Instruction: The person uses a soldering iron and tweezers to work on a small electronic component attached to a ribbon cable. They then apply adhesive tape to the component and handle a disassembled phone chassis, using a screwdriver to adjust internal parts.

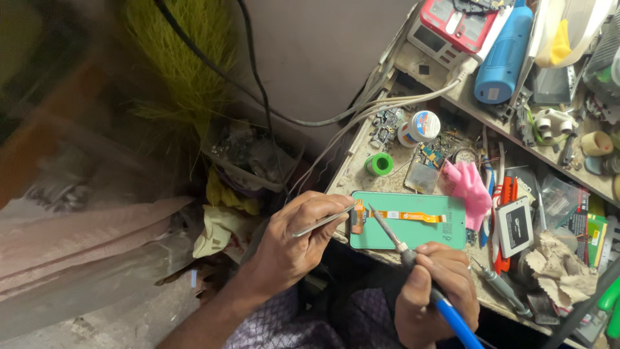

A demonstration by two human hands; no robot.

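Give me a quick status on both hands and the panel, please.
Left hand pinching tweezers at orange flex cable. Right hand holds soldering iron. Green phone panel flat, unobstructed.

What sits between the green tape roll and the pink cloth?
Head view: a small circuit board lies on the bench between the green tape roll and the pink cloth.

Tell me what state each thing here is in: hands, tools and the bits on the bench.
Left hand: pinching tweezers, tips at the orange strip's end.
Right hand: gripping soldering iron, tip beside the tweezers.
Green panel: lying flat on the bench edge.
Orange strip: lying along the panel.
Green tape roll: lying flat.
Small white tub: lid on.
Pink cloth: crumpled.
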